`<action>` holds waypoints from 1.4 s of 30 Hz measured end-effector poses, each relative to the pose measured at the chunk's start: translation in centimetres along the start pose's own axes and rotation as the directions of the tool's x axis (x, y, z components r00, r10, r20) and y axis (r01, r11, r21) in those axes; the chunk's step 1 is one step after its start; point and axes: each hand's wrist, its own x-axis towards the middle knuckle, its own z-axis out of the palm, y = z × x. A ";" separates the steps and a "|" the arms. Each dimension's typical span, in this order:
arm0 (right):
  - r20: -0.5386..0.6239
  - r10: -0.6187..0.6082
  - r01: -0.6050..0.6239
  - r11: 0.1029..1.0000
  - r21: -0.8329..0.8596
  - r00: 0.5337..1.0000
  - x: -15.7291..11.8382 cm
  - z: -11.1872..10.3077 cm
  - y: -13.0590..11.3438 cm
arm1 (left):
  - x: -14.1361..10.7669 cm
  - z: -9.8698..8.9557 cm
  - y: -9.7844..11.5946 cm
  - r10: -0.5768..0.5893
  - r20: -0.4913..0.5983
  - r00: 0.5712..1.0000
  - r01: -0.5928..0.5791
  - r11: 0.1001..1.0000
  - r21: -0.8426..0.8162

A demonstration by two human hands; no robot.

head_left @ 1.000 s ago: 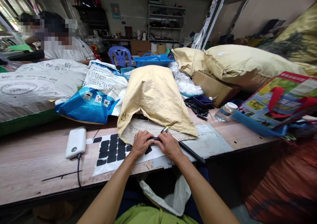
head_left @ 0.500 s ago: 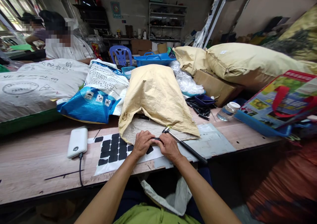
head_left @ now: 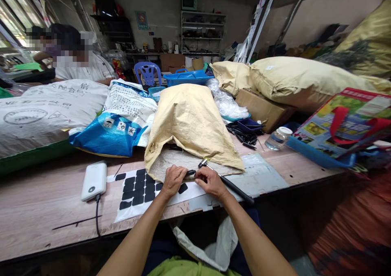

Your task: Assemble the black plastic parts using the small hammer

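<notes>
My left hand [head_left: 174, 180] is closed round a small black piece [head_left: 191, 172] that sticks out to its right. Curled fingers of my right hand [head_left: 210, 181] come close to the free end of that piece; whether they pinch anything is too small to tell. A hammer [head_left: 236, 189] with a black handle lies beside my right hand, its head near the mouth of an open beige sack [head_left: 189, 113]. To the left of my hands, a white sheet [head_left: 122, 215] bears several black rounded squares [head_left: 139, 189].
A white power bank [head_left: 94, 180] with a cable lies left. Behind are a blue-and-white bag [head_left: 113, 133], black parts [head_left: 242, 135], a clear jar [head_left: 278, 138] and a cardboard box [head_left: 264, 107]. A person [head_left: 76, 58] sits at the back left.
My right hand has drawn slightly away from my left, and more of the black piece shows between them. The whole view has shifted slightly.
</notes>
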 end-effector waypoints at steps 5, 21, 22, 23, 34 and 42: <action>-0.061 0.062 -0.054 0.991 0.124 0.996 0.1 -0.1 0.3 | -0.1 0.0 0.3 -0.006 -0.005 1.000 0.006 1.000 0.018; -0.163 0.099 -0.044 0.949 0.313 0.982 -0.2 0.0 1.5 | -11.6 4.8 5.7 0.462 0.148 0.874 -0.480 0.869 0.124; -0.163 0.102 -0.045 0.947 0.318 0.981 -0.2 0.0 1.5 | -12.7 6.0 5.9 0.469 0.226 0.854 -0.507 0.847 0.158; -0.163 0.104 -0.047 0.946 0.321 0.981 -0.2 0.0 1.4 | -13.5 7.2 5.9 0.452 0.300 0.840 -0.516 0.836 0.186; -0.181 0.098 -0.040 0.953 0.300 0.979 -0.2 -0.1 1.1 | -11.8 11.0 4.7 -0.324 0.612 0.721 0.119 0.929 0.350; -0.187 0.080 -0.027 0.963 0.268 0.979 -0.3 0.0 1.0 | -12.0 8.4 6.6 -0.203 0.621 0.757 0.017 0.957 0.291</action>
